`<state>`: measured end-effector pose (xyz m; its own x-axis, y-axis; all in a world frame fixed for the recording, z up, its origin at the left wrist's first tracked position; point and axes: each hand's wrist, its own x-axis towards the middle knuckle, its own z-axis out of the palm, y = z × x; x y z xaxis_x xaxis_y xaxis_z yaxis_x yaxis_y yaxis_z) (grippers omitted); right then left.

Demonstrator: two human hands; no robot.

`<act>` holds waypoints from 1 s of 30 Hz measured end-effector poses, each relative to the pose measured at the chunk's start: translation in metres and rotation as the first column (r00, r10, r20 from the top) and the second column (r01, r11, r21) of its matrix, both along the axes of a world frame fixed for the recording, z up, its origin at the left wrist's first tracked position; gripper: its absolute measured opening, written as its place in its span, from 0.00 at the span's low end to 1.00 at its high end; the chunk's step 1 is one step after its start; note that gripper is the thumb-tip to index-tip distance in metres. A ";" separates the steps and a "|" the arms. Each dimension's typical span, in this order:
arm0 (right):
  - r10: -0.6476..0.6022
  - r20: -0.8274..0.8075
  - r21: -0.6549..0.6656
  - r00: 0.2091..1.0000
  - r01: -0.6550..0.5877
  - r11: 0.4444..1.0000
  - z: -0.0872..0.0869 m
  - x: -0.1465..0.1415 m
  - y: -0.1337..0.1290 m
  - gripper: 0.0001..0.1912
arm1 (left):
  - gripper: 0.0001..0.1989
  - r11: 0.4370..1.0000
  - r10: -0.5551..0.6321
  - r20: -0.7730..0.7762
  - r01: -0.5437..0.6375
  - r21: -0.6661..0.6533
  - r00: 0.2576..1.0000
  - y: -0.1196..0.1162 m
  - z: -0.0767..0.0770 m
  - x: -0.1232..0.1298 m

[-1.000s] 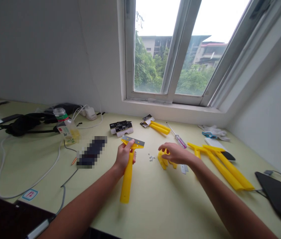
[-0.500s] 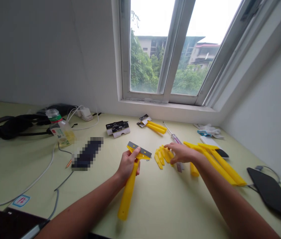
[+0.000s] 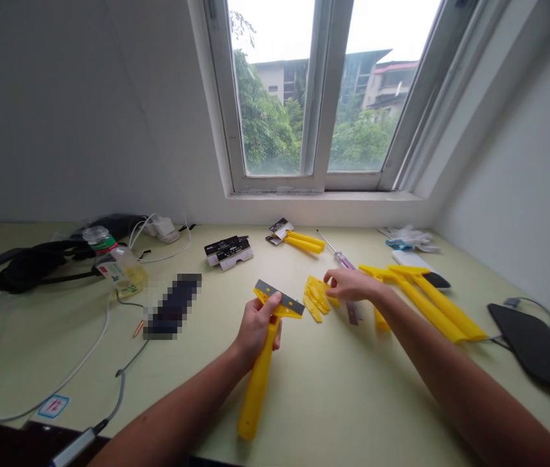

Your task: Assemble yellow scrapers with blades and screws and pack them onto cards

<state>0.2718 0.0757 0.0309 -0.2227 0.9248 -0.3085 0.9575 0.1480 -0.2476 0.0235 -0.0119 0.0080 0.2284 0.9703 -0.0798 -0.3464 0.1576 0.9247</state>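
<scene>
**Left hand [image 3: 257, 331] closes on a yellow plastic scraper with a steel blade [image 3: 255, 395]; right hand [image 3: 353, 285] curves at a pile of yellow plastic pieces [image 3: 316, 297]**

Left hand's fingers wrap the scraper's neck just below its head, with the thumb pressed on the yellow head and the long handle pointing down toward the near desk edge. The scraper is held above the pale green desk [image 3: 333, 389], its tip possibly resting on the surface, though that cannot be told.

Right hand is loosely curved, fingers slightly apart and holding nothing visible. Its fingertips sit at the right end of the flat yellow pieces; whether they touch cannot be told. Just beside that hand lie a narrow steel blade [image 3: 353, 313] and a clear-handled screwdriver [image 3: 342, 258].

To the right, long yellow scraper handles [image 3: 430, 305] lie across one another. Farther up are a packaged yellow scraper pair [image 3: 297, 242] and a black-and-white card package [image 3: 229, 253]. A plastic bottle [image 3: 119, 266] stands at the left.
</scene>
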 end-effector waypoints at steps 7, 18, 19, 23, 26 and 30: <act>-0.069 -0.044 0.021 0.997 0.070 0.997 -0.004 -0.007 0.001 0.21 | 0.20 1.000 0.009 -0.018 -0.009 -0.007 1.000 -0.002 0.002 0.001; -0.141 -0.260 0.077 0.955 0.166 0.983 0.001 0.001 0.007 0.09 | 0.21 0.994 -0.072 -0.103 0.063 -0.091 0.992 0.003 -0.008 0.001; -0.131 -0.299 0.066 0.945 0.158 0.985 0.005 0.001 0.005 0.10 | 0.21 0.992 -0.089 -0.113 0.078 -0.097 0.990 0.003 -0.009 0.001; -0.061 -0.641 -0.061 0.765 0.028 0.998 0.021 -0.001 -0.005 0.15 | 0.21 0.986 -0.138 -0.139 0.123 -0.115 0.981 0.004 -0.012 0.001; 0.038 -0.752 -0.034 0.658 -0.097 0.995 0.030 -0.007 -0.014 0.19 | 0.22 0.983 -0.146 -0.138 0.128 -0.129 0.980 0.005 -0.014 0.001; 0.150 -0.711 0.051 0.687 -0.163 0.985 0.038 -0.018 -0.024 0.20 | 0.22 0.982 -0.157 -0.140 0.139 -0.128 0.978 0.005 -0.016 0.001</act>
